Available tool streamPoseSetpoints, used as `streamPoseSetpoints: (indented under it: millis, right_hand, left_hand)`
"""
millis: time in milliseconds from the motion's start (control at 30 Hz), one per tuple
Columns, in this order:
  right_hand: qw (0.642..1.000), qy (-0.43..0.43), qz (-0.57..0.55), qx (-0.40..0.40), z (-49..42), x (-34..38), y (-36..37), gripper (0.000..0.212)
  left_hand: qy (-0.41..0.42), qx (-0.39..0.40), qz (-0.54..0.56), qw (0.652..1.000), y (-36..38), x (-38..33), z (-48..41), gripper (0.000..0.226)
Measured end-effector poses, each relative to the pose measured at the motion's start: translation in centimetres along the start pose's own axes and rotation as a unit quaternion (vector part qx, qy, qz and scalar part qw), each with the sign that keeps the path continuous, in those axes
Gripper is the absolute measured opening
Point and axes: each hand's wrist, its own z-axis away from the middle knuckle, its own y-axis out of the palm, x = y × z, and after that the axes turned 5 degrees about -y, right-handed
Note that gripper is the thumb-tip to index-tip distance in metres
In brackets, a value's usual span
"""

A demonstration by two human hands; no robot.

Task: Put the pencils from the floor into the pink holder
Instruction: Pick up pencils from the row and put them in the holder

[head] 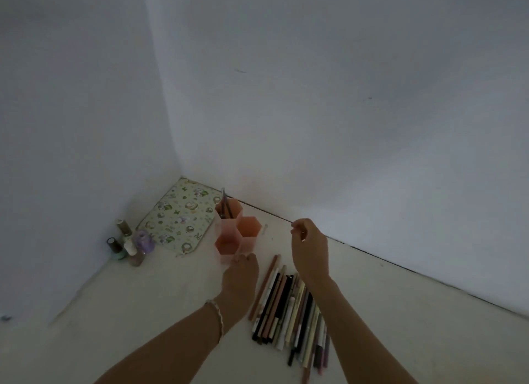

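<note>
Pink plastic marks the holder (233, 232), a cluster of hexagonal tubes standing upright on the floor (143, 312) near the corner of two white walls; its far tube already carries a couple of dark sticks (226, 204) leaning against the rim, while the two nearer tubes look empty, though the dim light makes that uncertain.

From the head view, the pencils (289, 306) lie in a loose row on the floor just in front of the holder and slightly to its right, side by side and roughly parallel, probably laid so for picking one at a time; most of the task seems yet to do.

The left hand (240, 272), a bracelet at its wrist, reaches to the base of the holder, fingers curled and touching or nearly touching its near wall; likely it is there to steady the tubes against tipping; whether it truly grips the plastic cannot be told.

The right hand (309, 246) hangs above the floor to the right of the holder, beyond the far ends of the pencils, fingers drawn loosely together as in a pinch; nothing clear shows between them, so whether it holds anything cannot be told.

Beside the holder lies a patterned mat (177, 217), pushed into the corner; small bottles (128, 246) stand grouped at its left edge, apart from the work.
</note>
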Motion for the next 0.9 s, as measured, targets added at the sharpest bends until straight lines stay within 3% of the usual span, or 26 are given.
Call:
streamPoseSetpoints:
  millis: [100,200,333,433,567,900]
  right_hand:
    - [1.000,-0.005,0.006,0.011,0.3,-0.7,-0.1,0.016]
    - [0.999,0.006,0.039,0.027,0.2,-1.1,-0.1,0.017]
    - [0.972,0.078,0.183,0.127,-0.5,-1.5,1.0,0.015]
    - [0.934,0.107,0.282,0.190,-0.3,-1.4,2.6,0.012]
    - [0.902,0.126,0.355,0.209,-0.1,-1.8,4.6,0.015]
    - [0.930,0.200,0.250,0.181,0.4,-1.1,6.0,0.017]
  left_hand:
    - [0.022,-0.049,-0.027,0.998,-0.3,0.1,-0.3,0.041]
    - [0.083,-0.003,-0.071,0.994,-0.9,-0.4,-0.7,0.054]
    - [0.189,-0.009,0.124,0.974,-4.6,-1.7,-0.8,0.051]
    - [0.203,-0.071,0.187,0.958,-6.2,-1.6,-0.8,0.056]
    - [0.196,-0.106,0.248,0.943,-7.3,-0.9,-1.3,0.054]
    - [0.168,-0.142,0.315,0.923,-7.9,-0.2,-2.9,0.053]
